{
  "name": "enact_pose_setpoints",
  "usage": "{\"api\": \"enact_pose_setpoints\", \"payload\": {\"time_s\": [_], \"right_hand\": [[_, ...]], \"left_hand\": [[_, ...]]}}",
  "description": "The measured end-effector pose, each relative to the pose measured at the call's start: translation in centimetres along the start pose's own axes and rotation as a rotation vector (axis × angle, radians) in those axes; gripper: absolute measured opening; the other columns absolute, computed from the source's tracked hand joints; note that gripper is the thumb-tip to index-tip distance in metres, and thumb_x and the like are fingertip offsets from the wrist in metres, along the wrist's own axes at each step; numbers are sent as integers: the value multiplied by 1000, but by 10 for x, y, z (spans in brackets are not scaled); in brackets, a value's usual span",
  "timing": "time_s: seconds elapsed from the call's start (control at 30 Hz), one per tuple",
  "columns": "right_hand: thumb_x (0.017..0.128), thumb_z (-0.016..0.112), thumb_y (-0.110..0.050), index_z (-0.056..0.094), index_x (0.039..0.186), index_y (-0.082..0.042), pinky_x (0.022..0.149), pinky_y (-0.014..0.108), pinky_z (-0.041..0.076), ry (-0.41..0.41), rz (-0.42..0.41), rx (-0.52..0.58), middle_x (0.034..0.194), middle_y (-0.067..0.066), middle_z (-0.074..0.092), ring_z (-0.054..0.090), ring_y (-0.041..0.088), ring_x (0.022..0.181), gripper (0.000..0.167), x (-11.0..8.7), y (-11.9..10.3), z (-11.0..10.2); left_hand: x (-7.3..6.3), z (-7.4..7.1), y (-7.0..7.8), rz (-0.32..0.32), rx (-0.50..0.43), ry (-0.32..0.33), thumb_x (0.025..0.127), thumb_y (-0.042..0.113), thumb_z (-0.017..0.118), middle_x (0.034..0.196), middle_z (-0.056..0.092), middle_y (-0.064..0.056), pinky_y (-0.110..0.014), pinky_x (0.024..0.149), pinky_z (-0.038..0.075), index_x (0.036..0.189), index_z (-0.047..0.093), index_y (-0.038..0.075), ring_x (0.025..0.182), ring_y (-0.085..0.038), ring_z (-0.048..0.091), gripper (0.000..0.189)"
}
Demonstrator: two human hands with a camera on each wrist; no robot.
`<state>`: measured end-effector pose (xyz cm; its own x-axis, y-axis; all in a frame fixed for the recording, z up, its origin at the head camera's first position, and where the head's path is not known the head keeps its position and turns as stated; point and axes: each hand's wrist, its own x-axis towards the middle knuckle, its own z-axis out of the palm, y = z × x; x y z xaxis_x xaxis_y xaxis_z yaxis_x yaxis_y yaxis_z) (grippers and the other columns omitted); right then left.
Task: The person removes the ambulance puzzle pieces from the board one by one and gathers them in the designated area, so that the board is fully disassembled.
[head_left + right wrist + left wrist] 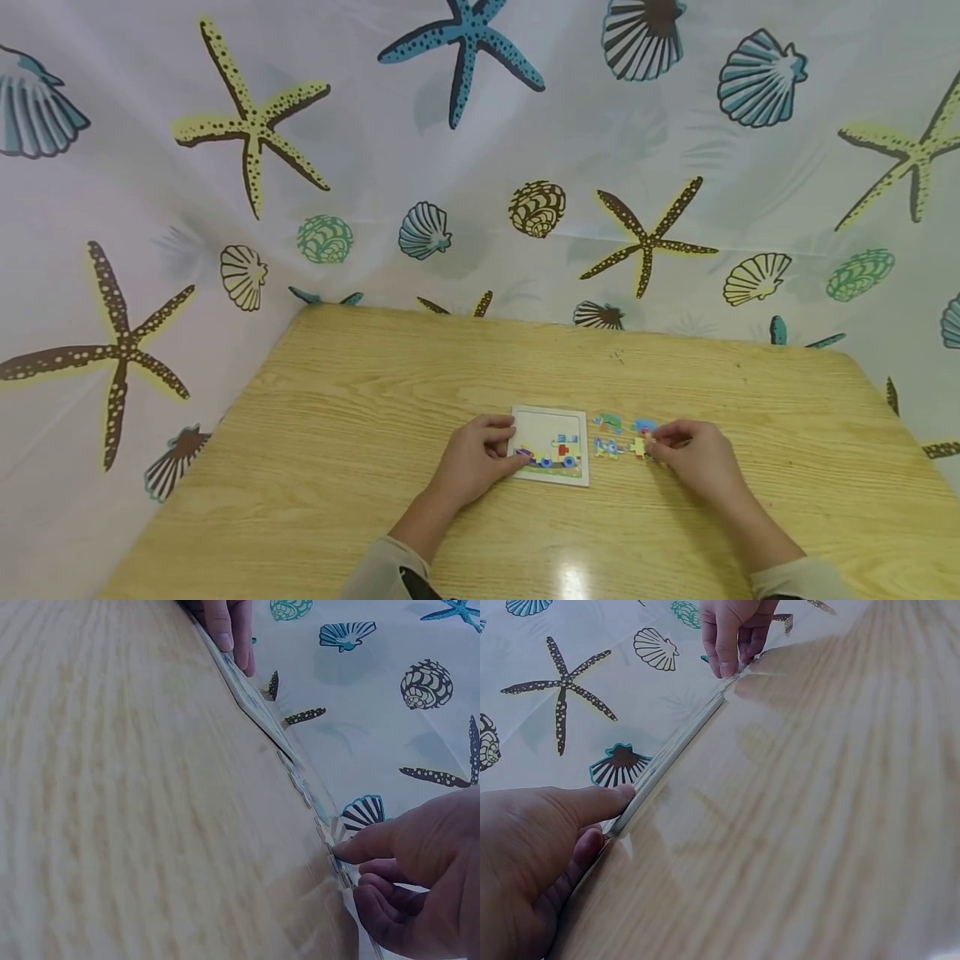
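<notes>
A small square puzzle board (551, 415) with a white border lies flat on the table, its lower part filled with a colourful vehicle picture and its upper part bare. My left hand (474, 458) grips the board's left edge, thumb on top of the border, as the left wrist view also shows with the thumb (604, 802). To the right of the board lie several loose jigsaw pieces (607, 447). Among them, my right hand (697, 457) pinches a yellowish jigsaw piece (641, 447) between thumb and fingertips. The fingers partly hide that piece.
The wooden table (375, 375) stretches out around the board and pieces. Behind it and at the sides hangs a white cloth (480, 167) printed with starfish and shells. A green and blue piece (609, 422) lies near the board's upper right.
</notes>
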<state>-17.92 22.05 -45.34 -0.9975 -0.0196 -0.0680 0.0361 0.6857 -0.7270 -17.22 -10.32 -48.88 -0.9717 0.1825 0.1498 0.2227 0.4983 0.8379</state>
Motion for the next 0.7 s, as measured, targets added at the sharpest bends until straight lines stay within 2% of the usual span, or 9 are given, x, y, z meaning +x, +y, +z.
{"api": "enact_pose_setpoints", "payload": {"time_s": [0.1, 0.27, 0.43, 0.57, 0.7], "right_hand": [[88, 77, -20, 72, 102, 0, 70, 31, 55, 18, -14, -65, 94, 9, 71, 66, 17, 82, 24, -4, -2, 0], [89, 75, -17, 71, 102, 0, 69, 28, 55, 3, -34, -61, 95, 10, 69, 66, 16, 82, 22, -5, -8, -1], [90, 74, -18, 71, 107, 0, 66, 23, 54, -34, -74, 26, 97, 9, 69, 66, 15, 80, 25, 1, -21, 6], [90, 74, -16, 70, 112, 1, 68, 23, 56, -106, -115, 140, 99, 11, 72, 68, 15, 80, 29, 8, -30, 15], [91, 73, -15, 70, 115, 2, 69, 24, 57, -174, -160, 188, 104, 14, 73, 70, 16, 85, 29, 13, -39, 24]], "left_hand": [[-1, 1, 0, -11, -17, -15, 82, 21, 84, 132, 63, -10, -17, 68, 49, 122, 69, -3, 80, -9, 55, 49], [-2, 3, 0, -4, -20, -18, 82, 21, 84, 132, 63, -10, -17, 68, 50, 122, 69, -3, 80, -9, 55, 49], [0, 0, 1, 2, -18, -11, 82, 20, 84, 133, 63, -10, -17, 68, 50, 122, 69, -3, 80, -8, 56, 49], [1, -2, 1, 1, -24, -9, 82, 19, 84, 133, 62, -10, -17, 68, 50, 121, 70, -3, 80, -9, 55, 48], [1, -3, 0, 3, -20, -7, 82, 19, 84, 133, 62, -10, -16, 68, 50, 121, 70, -3, 80, -8, 55, 48]]}}
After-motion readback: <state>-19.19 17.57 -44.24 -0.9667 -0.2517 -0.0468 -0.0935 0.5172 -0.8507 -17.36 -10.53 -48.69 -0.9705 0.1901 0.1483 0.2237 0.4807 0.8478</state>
